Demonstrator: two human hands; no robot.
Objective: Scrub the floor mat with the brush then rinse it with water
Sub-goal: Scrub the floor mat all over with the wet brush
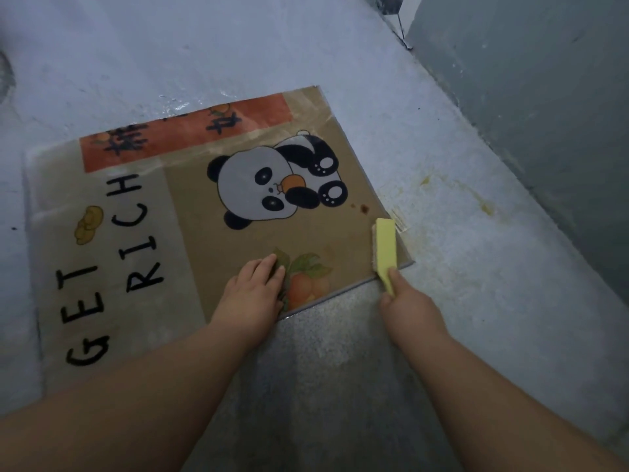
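Two bare forearms are reaching in from the near edge toward the floor mat (190, 212), which is lying flat on the wet, pale floor (442, 185). The left hand (253, 291) is pressing down on the mat's near edge, its fingers held together and flat over a printed orange-and-leaves picture. The right hand (406, 306) is curling around the handle of a yellow brush (384, 250), just off the mat's near right corner; the brush's pale bristle side is lying against the mat along its right edge. Just beyond the brush, a small brown stain (365, 208) is showing on the mat. Farther in, a printed panda is sitting mid-mat, with the words GET RICH running along the mat's left half and a red banner crossing its far end. Beyond the mat's right side, a grey wall (544, 97) is rising from the floor.
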